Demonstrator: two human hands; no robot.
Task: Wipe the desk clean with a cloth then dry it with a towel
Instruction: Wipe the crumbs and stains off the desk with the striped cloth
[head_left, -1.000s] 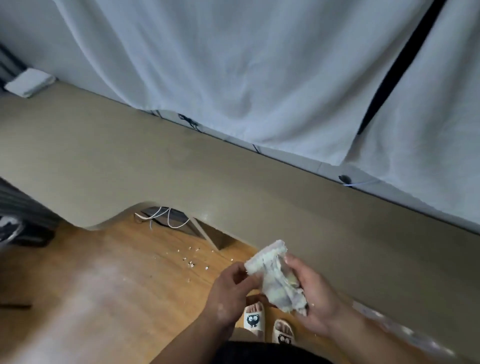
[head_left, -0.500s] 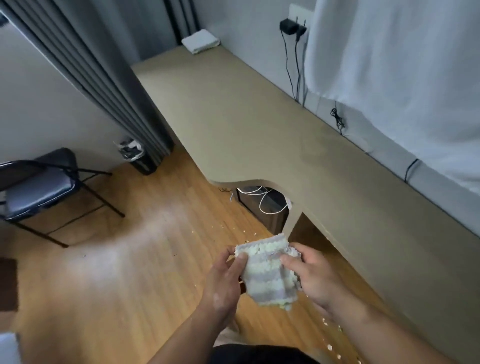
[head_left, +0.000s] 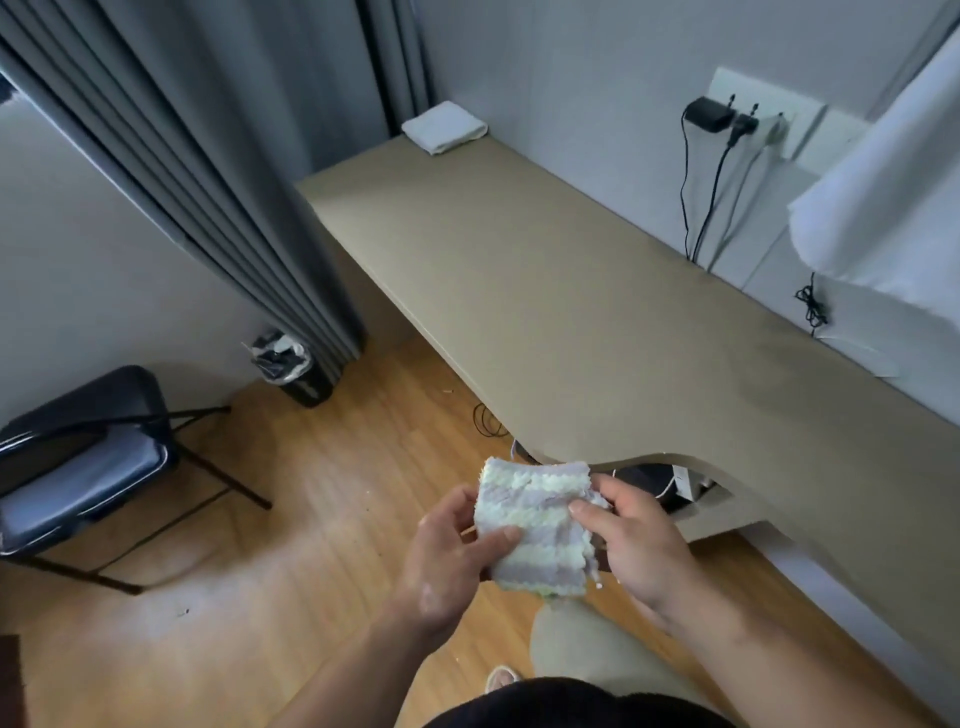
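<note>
A fluffy cloth (head_left: 540, 525) with pale yellow and lilac stripes is held in front of me above the wooden floor, just off the desk's curved front edge. My left hand (head_left: 447, 556) pinches its left side with thumb on top. My right hand (head_left: 636, 540) pinches its right side. The long beige desk (head_left: 545, 291) runs from the far corner toward the lower right. A folded white towel (head_left: 444, 127) lies at the desk's far end, well beyond both hands.
Grey curtains (head_left: 218, 171) hang left of the desk. A small black bin (head_left: 293, 366) and a folding chair (head_left: 78, 462) stand on the floor at left. Chargers and cables (head_left: 711, 135) hang on the wall behind the desk; a white sheet (head_left: 883, 208) hangs at right.
The view swung left to show the desk's far end and the towel. The crumpled cloth has been spread flat between both hands, which stay in front of me.
</note>
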